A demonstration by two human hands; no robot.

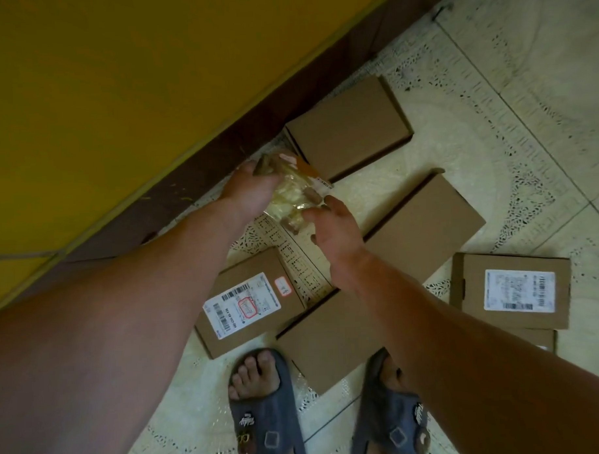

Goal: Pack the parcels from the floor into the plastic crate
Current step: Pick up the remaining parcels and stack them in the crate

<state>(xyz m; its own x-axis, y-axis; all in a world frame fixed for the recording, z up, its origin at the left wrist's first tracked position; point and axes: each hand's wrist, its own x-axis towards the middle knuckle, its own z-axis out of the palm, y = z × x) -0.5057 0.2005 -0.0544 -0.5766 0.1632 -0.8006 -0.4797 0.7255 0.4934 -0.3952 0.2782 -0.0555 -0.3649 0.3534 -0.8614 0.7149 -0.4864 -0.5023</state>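
A clear plastic packet [297, 189], one of the parcels to be packed, sits low over the tiled floor [490, 84] close to the wall, held at both ends. The left hand [246, 188] has its fingers curled round the far end; the right hand [335, 225] pinches the near edge between thumb and fingers. Whether the packet has cleared the floor cannot be told.

The job looks barely begun. The plastic crate is out of view, and at least six cardboard boxes lie unpacked: a plain box [349, 133] against the skirting board [220, 151], a long flat box [423, 219] under the right wrist, a labelled box [246, 303] below the left forearm, a broad flat box [329, 338] at the person's feet, and a second labelled box [514, 290] stacked on another to the right.

The packet is soft, crinkled and glossy, with pale yellowish padding and small brown pieces showing through. The boxes are matt brown corrugated card, flat and square-edged, two with white printed shipping labels. The tiles are pale, with a speckled dark pattern. The person wears grey slippers [267, 414].
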